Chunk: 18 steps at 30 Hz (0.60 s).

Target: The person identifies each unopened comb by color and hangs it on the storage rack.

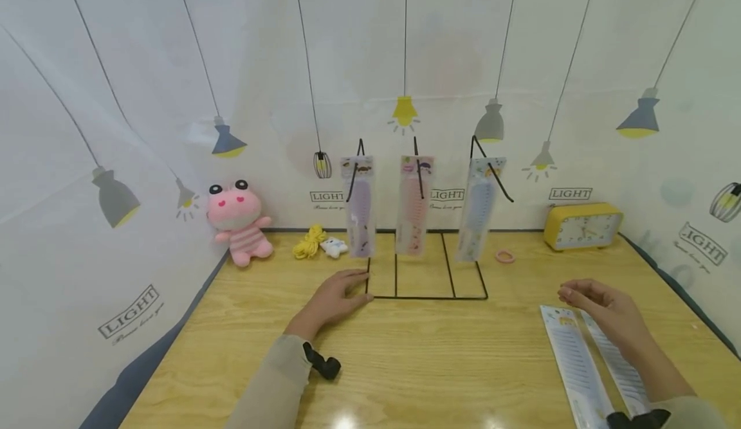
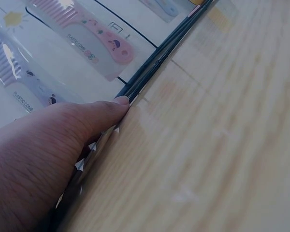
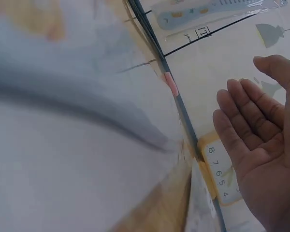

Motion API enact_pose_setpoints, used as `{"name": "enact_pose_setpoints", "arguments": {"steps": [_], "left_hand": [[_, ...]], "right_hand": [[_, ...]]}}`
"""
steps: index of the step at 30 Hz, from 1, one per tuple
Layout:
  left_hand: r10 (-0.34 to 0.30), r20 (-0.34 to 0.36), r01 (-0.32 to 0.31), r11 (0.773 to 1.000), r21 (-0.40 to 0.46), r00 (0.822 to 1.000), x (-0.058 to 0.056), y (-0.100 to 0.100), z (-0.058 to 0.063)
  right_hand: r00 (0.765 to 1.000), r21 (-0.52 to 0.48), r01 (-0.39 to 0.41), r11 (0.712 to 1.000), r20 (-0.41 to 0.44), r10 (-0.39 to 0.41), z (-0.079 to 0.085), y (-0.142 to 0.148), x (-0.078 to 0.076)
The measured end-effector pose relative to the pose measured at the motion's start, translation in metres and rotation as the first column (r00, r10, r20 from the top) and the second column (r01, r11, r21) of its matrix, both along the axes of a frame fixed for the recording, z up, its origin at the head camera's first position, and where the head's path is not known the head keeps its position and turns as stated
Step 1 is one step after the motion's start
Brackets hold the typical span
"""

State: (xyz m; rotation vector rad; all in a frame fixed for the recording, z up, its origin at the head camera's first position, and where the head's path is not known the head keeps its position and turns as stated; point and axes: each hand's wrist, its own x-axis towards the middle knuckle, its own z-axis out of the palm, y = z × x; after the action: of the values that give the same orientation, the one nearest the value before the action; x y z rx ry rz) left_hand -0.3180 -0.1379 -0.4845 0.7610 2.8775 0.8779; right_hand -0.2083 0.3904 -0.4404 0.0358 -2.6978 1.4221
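Note:
On the table stands a black wire rack (image 1: 428,298) with upright hooks. From them hang three packaged combs: a purple comb (image 1: 361,207), a pink comb (image 1: 413,207) and a blue comb (image 1: 479,207). My left hand (image 1: 336,300) rests at the left side of the rack's base, fingers fairly straight; its thumb (image 2: 106,113) touches the base wire in the left wrist view. Above two flat packages with pale blue combs, one of them this package (image 1: 573,358), hovers my right hand (image 1: 613,316). Its fingers (image 3: 253,108) are loosely bent around nothing.
A pink plush toy (image 1: 240,220) sits at the back left, beside a yellow cord bundle (image 1: 309,242) and a small white figure (image 1: 334,247). Right of the rack lie a pink ring (image 1: 505,256) and a yellow clock (image 1: 583,226). A printed curtain (image 1: 260,62) hangs behind.

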Motion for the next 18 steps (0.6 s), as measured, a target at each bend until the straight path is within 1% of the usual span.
{"name": "enact_pose_setpoints", "arguments": {"steps": [4,7,11,14,18], "left_hand": [[0.001,-0.005,-0.001,1.000,-0.001,1.000,-0.001,0.000,-0.001],[0.002,-0.009,-0.002,1.000,-0.002,1.000,-0.002,-0.001,0.000],[0.003,-0.005,-0.003,1.000,0.007,1.000,-0.002,-0.002,0.001],[0.001,-0.005,-0.001,1.000,0.008,1.000,-0.002,-0.003,0.000],[-0.001,-0.005,0.001,1.000,-0.007,1.000,-0.004,-0.003,-0.005]], "right_hand": [[1.000,0.022,0.007,1.000,0.026,-0.008,-0.005,0.003,0.001],[1.000,0.048,0.016,0.999,0.015,-0.016,-0.008,0.003,0.001],[0.999,0.150,0.017,0.989,-0.043,-0.010,-0.010,0.002,0.001],[0.998,0.233,0.006,0.973,-0.060,0.008,-0.014,0.002,0.001],[0.999,0.318,-0.036,0.947,-0.018,0.044,-0.022,0.007,0.002]]}}
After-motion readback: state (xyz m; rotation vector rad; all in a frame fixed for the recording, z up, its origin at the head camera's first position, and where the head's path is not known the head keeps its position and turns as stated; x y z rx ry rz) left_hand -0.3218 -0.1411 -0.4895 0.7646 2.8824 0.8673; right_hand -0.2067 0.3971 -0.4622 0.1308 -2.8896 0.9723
